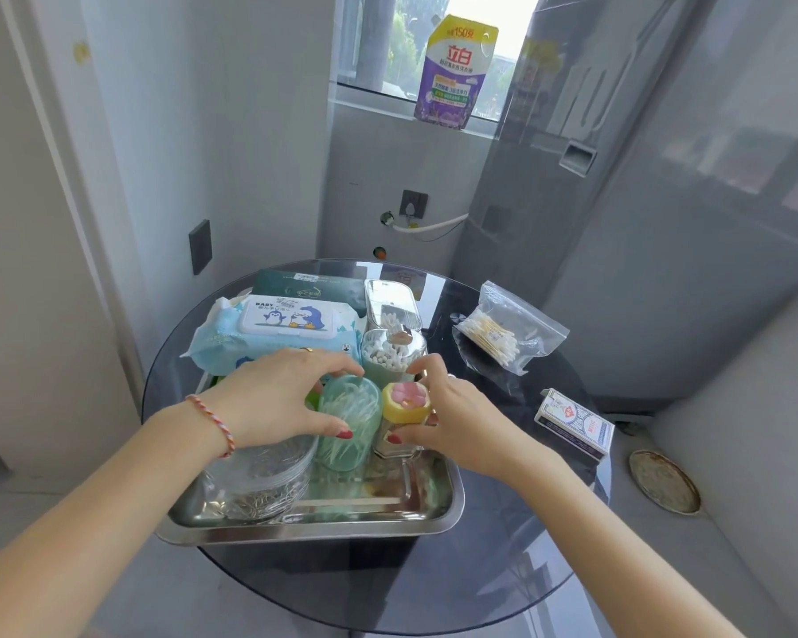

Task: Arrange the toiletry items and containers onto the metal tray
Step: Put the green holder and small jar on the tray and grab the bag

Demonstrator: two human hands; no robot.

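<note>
A metal tray (434, 513) sits on a round dark glass table (503, 568). In it stand a green translucent cup of thin sticks (349, 425), gripped by my left hand (273, 398), and a small jar with a yellow and pink lid (406, 402), gripped by my right hand (448, 407). A clear ribbed glass jar (259, 481) stands at the tray's near left. Behind are a cotton swab container (390, 354), a clear lidded box (390, 301) and a blue baby wipes pack (277, 333).
Off the tray, on the table's right side, lie a zip bag of cotton swabs (503, 333) and a small card box (574, 423). A dark green packet (305, 283) lies at the back. A detergent pouch (457, 71) stands on the window ledge. A round floor drain (664, 481) is at right.
</note>
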